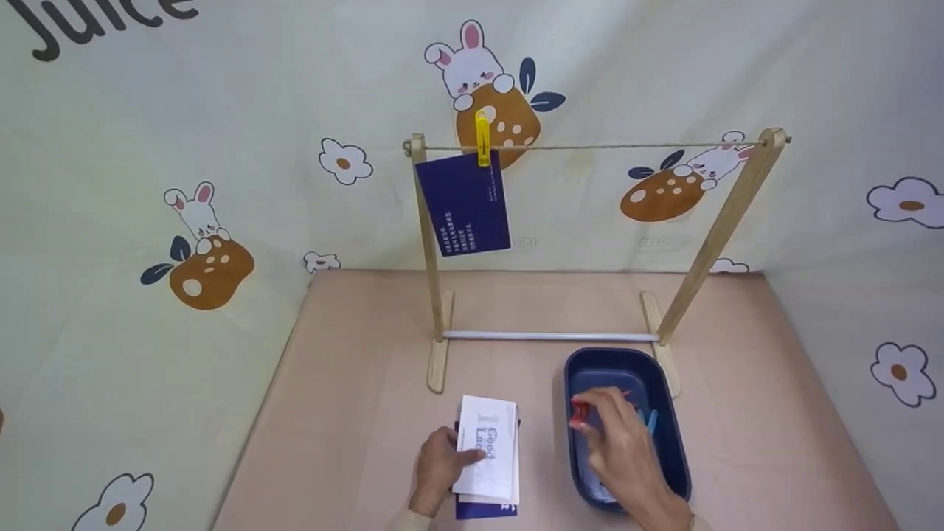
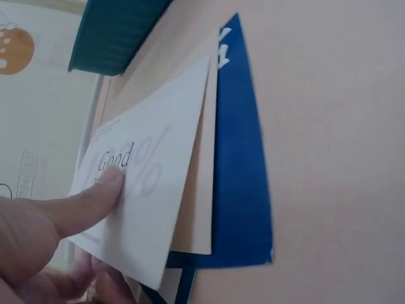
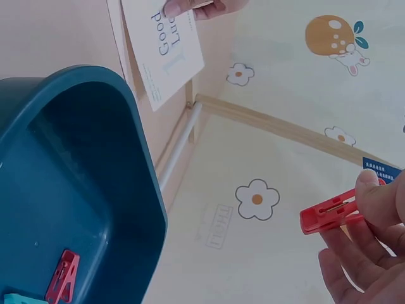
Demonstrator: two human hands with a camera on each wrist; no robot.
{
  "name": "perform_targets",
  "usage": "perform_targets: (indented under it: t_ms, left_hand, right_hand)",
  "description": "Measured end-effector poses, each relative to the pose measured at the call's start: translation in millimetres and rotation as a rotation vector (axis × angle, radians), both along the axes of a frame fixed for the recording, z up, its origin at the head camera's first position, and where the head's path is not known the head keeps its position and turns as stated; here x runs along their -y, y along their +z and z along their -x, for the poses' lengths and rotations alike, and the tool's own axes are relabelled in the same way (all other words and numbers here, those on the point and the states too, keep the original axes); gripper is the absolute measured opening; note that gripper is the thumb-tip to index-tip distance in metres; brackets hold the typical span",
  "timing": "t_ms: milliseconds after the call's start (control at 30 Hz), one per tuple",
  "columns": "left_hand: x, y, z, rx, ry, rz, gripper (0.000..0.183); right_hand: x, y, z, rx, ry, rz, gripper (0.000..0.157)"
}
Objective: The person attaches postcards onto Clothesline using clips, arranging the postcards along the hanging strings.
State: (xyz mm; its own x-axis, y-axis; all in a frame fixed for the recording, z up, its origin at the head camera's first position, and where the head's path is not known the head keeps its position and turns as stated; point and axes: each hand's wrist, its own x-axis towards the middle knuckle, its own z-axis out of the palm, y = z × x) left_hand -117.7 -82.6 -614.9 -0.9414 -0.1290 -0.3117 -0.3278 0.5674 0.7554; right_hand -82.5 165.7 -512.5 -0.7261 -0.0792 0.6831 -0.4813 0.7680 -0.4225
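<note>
My left hand [image 1: 440,462] grips a white card [image 1: 493,420] printed "Good Luck", its thumb lying across the front face. More cards sit behind it, among them a dark blue card [image 2: 243,164] that shows along one edge. Over the dark blue bin [image 1: 577,472], my right hand [image 1: 623,442] pinches a red clothespin [image 3: 329,212] between thumb and fingers. Inside the bin lie another red clothespin [image 3: 62,277] and a light blue clothespin [image 1: 652,421].
A wooden rack [image 1: 737,221] stands behind, with a string [image 1: 612,147] across its top and a white bar [image 1: 549,336] low down. From the string hangs a blue card [image 1: 464,206], clipped by a yellow clothespin [image 1: 482,140]. Patterned cloth covers the walls.
</note>
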Motion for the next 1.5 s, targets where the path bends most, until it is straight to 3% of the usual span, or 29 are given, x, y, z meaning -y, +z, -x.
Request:
perform_targets:
  t_ms: [167, 433, 600, 833, 1233, 1500]
  left_hand:
    - [3, 4.6, 2.8, -0.006, -0.081, -0.148, 0.032]
    - [4, 14.7, 7.4, 0.008, -0.106, -0.227, 0.029]
    - [6, 20.8, 13.1, 0.012, -0.097, -0.261, 0.031]
    - [2, 36.5, 25.1, 0.09, -0.051, -0.322, 0.032]
    - [-20, 75.1, 55.0, -0.09, -0.124, -0.305, 0.026]
    - [-29, 114.9, 75.8, -0.191, -0.143, -0.349, 0.028]
  right_hand:
    - [-2, 3.8, 4.2, -0.033, 0.009, 0.072, 0.044]
    - [-9, 7.8, 11.0, -0.05, 0.102, 0.196, 0.039]
    - [-13, 8.0, 14.7, -0.025, 0.143, 0.211, 0.036]
    - [-14, 10.6, 26.2, 0.014, 0.172, 0.237, 0.041]
    - [-21, 53.4, 57.1, 0.143, 0.267, 0.367, 0.032]
    - [-24, 81.9, 80.4, 0.172, 0.255, 0.382, 0.027]
